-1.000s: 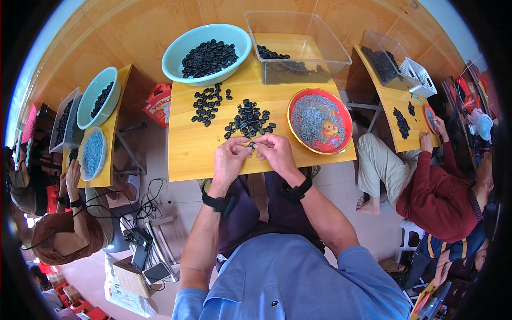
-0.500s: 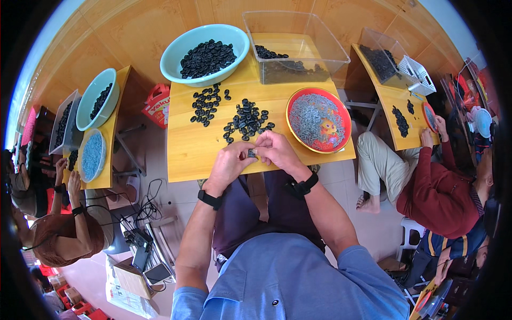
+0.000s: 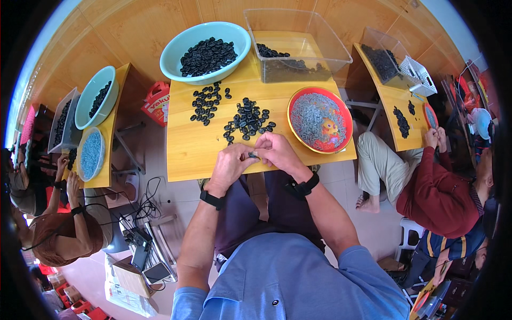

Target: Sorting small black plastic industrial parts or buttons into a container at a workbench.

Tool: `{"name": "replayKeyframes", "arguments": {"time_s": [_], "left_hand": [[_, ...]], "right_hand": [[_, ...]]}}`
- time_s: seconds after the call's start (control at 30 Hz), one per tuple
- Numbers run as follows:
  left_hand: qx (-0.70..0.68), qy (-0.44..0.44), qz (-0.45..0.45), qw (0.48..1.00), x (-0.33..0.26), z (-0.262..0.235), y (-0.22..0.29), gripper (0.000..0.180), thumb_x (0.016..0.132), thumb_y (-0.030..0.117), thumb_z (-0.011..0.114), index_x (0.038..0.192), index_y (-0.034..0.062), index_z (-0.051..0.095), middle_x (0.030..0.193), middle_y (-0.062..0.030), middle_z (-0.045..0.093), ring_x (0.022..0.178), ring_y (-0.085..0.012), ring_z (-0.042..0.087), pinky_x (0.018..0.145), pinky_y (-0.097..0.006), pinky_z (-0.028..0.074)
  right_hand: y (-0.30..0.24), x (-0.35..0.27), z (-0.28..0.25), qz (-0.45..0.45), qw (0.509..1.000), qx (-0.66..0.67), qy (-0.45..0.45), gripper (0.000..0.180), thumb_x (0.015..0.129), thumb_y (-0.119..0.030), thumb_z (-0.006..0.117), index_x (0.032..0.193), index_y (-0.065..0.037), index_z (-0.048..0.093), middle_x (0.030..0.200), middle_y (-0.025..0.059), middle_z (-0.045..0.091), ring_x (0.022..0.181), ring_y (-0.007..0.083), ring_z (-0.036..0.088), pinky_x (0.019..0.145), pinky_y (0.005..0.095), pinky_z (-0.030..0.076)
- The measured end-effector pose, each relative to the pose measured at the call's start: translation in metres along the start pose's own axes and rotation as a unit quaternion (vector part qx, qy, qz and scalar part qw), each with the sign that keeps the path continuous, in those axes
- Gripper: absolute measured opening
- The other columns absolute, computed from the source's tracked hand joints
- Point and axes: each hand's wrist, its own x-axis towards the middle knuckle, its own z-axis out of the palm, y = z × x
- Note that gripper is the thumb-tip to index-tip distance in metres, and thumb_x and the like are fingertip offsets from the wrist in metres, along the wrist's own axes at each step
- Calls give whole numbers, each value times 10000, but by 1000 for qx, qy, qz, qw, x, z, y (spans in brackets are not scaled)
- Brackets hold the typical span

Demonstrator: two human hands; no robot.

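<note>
Far L: a co-worker's bench (image 3: 109, 133) w/ clear bin (image 3: 61, 125), teal bowl of black pcs (image 3: 96, 96), blue dish (image 3: 90, 154); a person in brown top (image 3: 69, 234) sits at it. Floor betw. benches: red crate (image 3: 157, 101), cables + small devices (image 3: 141, 245).

Main wooden table (image 3: 186, 154): large teal bowl (image 3: 205, 45) at rear L, heaped w/ black ring pcs. In front of it, two loose clusters of black rings, smaller one (image 3: 205, 104) to L, denser one (image 3: 248, 120) near centre.

Left hand (image 3: 229, 165): at near table edge, fingers curled inward, thumb + fingertips closed on small black ring (image 3: 252, 155). Black wristband on wrist.

Small black ring sits pinched betw. both hands, just above near edge, just in front of denser cluster.

Right hand (image 3: 277, 152): fingers bent, tips meeting L hand's on same ring; grip detail too small to resolve. Black watch on wrist.

R of hands: red-rimmed plate (image 3: 320, 120) full of small grey metal pcs. Rear R: clear plastic tub (image 3: 298, 45), some black pcs inside.

Far R: another bench (image 3: 394, 101) w/ clear bin, white basket (image 3: 416, 74), black pcs; a person in dark red top (image 3: 434, 192) works there.
</note>
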Motion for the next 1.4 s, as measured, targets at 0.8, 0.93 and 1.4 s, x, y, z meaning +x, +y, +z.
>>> {"name": "replayKeyframes", "arguments": {"time_s": [0.8,0.93,1.4], "left_hand": [[24,19,20,999,-4,5,1,266,764,158,839,954,22,711,747,-98,634,637,-200,609,608,-322,515],[26,17,17,999,1,5,3,267,771,168,834,955,19,710,747,-101,630,643,-205,609,608,-328,512],[38,3,24,999,-8,7,2,193,810,129,752,956,12,703,912,-161,694,836,-356,665,770,-409,538]], "right_hand": [[7,-1,1,-3,1000,14,19,50,853,-32,680,870,-4,643,698,39,657,551,77,605,466,226,467],[8,2,-2,-13,1000,7,20,47,842,-25,680,869,-1,651,698,42,657,549,79,607,463,228,469],[17,-7,5,-23,999,-19,39,40,887,-27,658,900,-29,620,714,14,635,579,70,596,489,215,449]]}}
